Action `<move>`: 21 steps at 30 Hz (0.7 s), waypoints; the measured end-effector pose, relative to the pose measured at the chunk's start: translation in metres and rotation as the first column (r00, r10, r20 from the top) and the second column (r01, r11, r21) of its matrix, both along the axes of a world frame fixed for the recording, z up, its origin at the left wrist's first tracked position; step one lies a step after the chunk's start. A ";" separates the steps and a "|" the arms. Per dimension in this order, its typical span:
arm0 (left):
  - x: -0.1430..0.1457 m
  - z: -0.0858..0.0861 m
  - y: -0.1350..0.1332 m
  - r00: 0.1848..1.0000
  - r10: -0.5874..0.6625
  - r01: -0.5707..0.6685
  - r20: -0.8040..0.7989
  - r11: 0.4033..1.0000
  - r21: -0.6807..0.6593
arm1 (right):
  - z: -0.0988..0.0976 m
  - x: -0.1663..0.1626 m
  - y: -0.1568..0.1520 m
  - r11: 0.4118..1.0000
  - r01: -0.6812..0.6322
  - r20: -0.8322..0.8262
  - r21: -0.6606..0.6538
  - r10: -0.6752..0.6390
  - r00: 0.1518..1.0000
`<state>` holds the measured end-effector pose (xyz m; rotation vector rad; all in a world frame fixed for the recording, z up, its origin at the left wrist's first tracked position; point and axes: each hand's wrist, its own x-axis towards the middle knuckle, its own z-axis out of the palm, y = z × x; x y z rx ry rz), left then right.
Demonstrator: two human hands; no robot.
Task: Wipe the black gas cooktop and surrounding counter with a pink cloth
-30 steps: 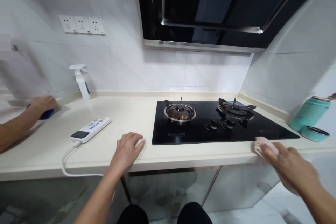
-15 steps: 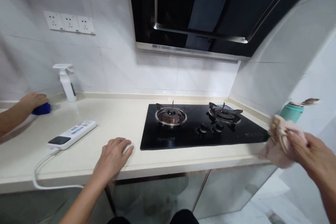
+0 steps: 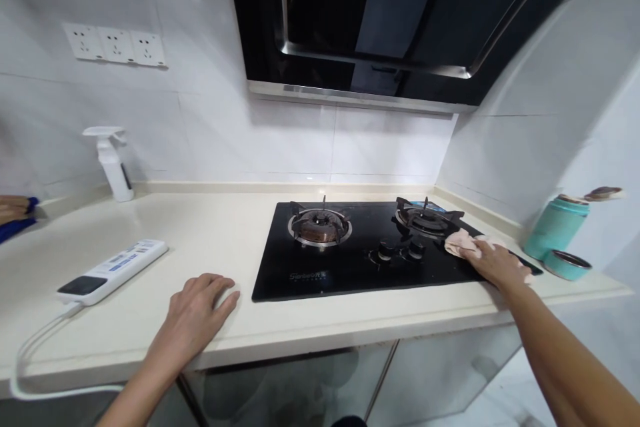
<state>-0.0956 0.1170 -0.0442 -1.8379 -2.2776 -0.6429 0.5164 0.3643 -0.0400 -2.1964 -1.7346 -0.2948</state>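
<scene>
My right hand (image 3: 493, 261) presses a pale pink cloth (image 3: 459, 240) flat on the right part of the black glass gas hob (image 3: 350, 267), just right of the two knobs (image 3: 397, 250). Its fingers are closed over the cloth. My left hand (image 3: 196, 310) rests palm down on the cream countertop (image 3: 200, 227), left of the hob's front corner, fingers spread and holding nothing. The hob has a left burner (image 3: 319, 225) and a right burner (image 3: 426, 215).
A white power strip (image 3: 113, 270) with its cord lies at the left. A white spray bottle (image 3: 113, 163) stands by the wall. Another person's hand with a blue cloth (image 3: 15, 213) is at the far left edge. A teal flask (image 3: 555, 227) and its cup (image 3: 567, 264) stand right. A range hood hangs overhead.
My right hand lifted the cloth off the counter's front right edge, then brought it down onto the hob near the knobs. The other person's hand moved further left. My left hand stayed put.
</scene>
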 end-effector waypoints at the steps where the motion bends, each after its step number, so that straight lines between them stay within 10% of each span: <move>1: 0.001 0.000 0.000 1.000 0.001 -0.001 0.001 1.000 0.002 | 0.001 -0.004 -0.003 1.000 0.013 -0.019 -0.018 -0.013 1.000; 12: 0.007 -0.001 -0.004 0.999 -0.025 0.026 -0.032 0.999 0.029 | -0.024 -0.112 -0.102 0.956 -0.242 -0.008 0.164 0.247 0.969; 21: 0.011 0.003 -0.009 0.998 -0.049 0.049 -0.028 0.998 0.025 | -0.034 -0.129 -0.226 0.676 -0.717 -0.216 0.173 0.736 0.642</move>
